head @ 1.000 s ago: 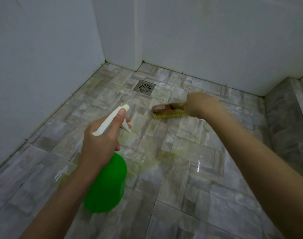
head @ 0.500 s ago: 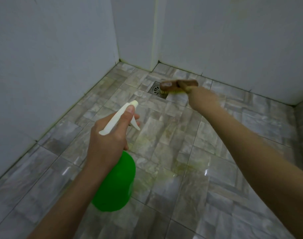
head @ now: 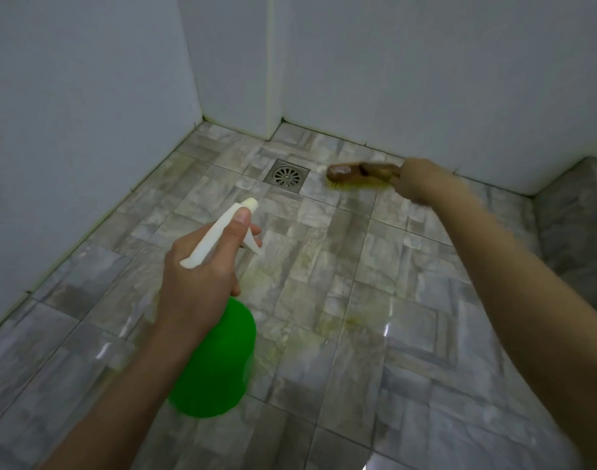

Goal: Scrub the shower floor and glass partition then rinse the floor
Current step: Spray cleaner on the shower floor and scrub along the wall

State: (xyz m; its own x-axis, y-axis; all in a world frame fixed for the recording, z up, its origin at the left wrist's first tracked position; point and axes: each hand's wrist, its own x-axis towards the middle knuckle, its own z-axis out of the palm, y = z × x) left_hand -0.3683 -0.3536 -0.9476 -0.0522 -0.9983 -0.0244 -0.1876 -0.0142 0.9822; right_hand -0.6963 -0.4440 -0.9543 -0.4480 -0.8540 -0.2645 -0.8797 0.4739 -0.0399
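The left hand's (head: 202, 276) fingers curl around the neck of a green plastic spray bottle (head: 215, 361), with the thumb lying along its white trigger head (head: 219, 232) and a fingertip showing by the trigger. The bottle hangs in the air above the tiles, nearer the viewer than the floor drain (head: 287, 173) and a little to its left. The right hand (head: 416, 181) is clenched around the handle end of a brown scrub brush (head: 358, 174); the hand is blurred, so individual fingers cannot be made out. The brush head lies just beside the drain on its right, yellow bristles down against the grey stone-pattern shower floor (head: 426, 385). A yellowish film of cleaner (head: 341, 320) is smeared over the wet, shiny tiles on the viewer's side of the drain. Plain white walls (head: 86, 130) meet in a corner behind the drain. No glass partition is in view. The brush looks rigid and light, probably wood, with stiff bristles; its handle is the natural place to hold, and may be slick when wet. The bottle is best held at the neck, and its fill level cannot be seen. Counted: one brush, one bottle, one drain, two hands.
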